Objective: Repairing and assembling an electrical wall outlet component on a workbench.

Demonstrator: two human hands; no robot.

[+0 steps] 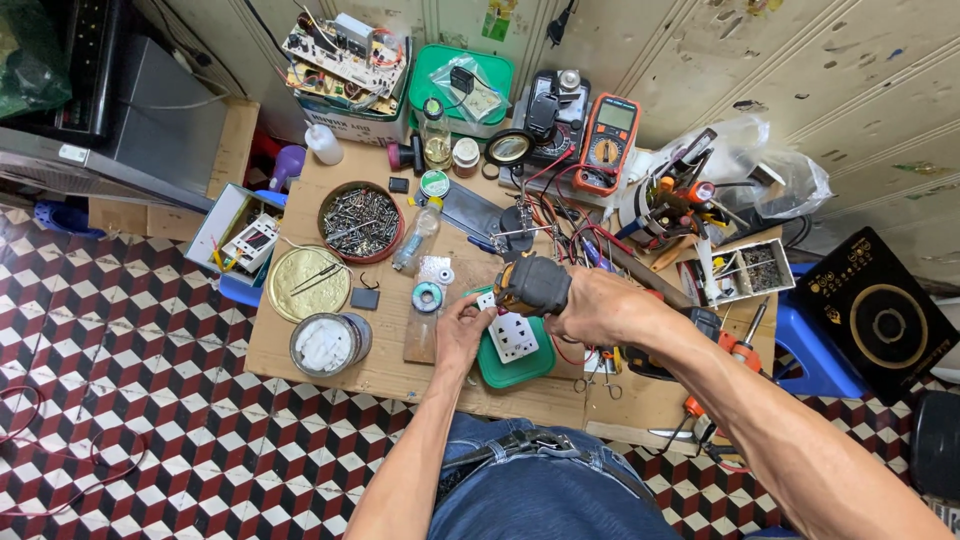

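Observation:
My right hand [598, 305] grips a black and orange cordless screwdriver [533, 284], its nose pointing left toward a white wall socket [514, 338]. The socket lies on a green plastic lid [518, 370] at the front of a small wooden table [330, 355]. My left hand [462, 330] rests on the socket's left edge, fingers pinching near the tool's tip. A small solder spool [427, 297] lies just left of that hand.
A round tin of screws [360, 221], a brass-coloured lid [308, 283] and a tin of white pieces [326, 345] fill the table's left. An orange multimeter [607, 142], circuit boards [346, 55], a tool holder [668, 205] and tangled wires crowd the back. An induction hob [880, 312] lies right.

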